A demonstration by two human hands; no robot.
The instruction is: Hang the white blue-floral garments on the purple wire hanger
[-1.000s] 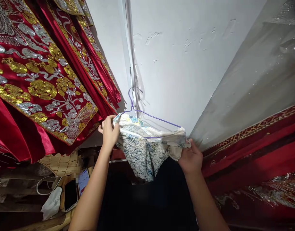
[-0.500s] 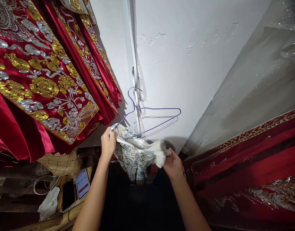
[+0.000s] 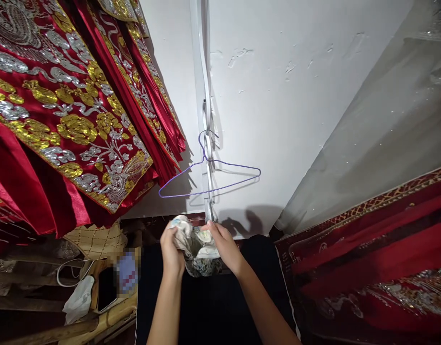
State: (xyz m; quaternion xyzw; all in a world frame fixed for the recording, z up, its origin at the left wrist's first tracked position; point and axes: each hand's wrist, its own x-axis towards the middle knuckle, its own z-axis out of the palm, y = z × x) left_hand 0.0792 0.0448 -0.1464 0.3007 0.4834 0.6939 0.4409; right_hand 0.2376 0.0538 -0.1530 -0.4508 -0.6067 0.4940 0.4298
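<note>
A small white garment [image 3: 202, 253] with a blue and green floral print hangs bunched between my hands, low in front of me. My left hand [image 3: 173, 247] is closed on its left side. On the other side, my right hand [image 3: 223, 243] pinches the cloth near its top edge. Above them a bare purple wire hanger [image 3: 184, 195] hangs by its hook from a white strip with loops [image 3: 208, 143] on the wall. The garment is apart from the hanger. Its lower part is partly hidden by folds.
Red embroidered robes [image 3: 73, 127] hang at the left. A red garment under clear plastic [image 3: 367, 220] stands at the right. Lower left, a dark phone [image 3: 107, 289], a blurred second device [image 3: 128, 272], a white tissue [image 3: 78, 299] and a cable [image 3: 60, 275] lie on a wooden seat.
The garment has come off the hanger's left end and moved down. My hands have drawn closer together, bunching it. The hanger now hangs bare, turned slightly.
</note>
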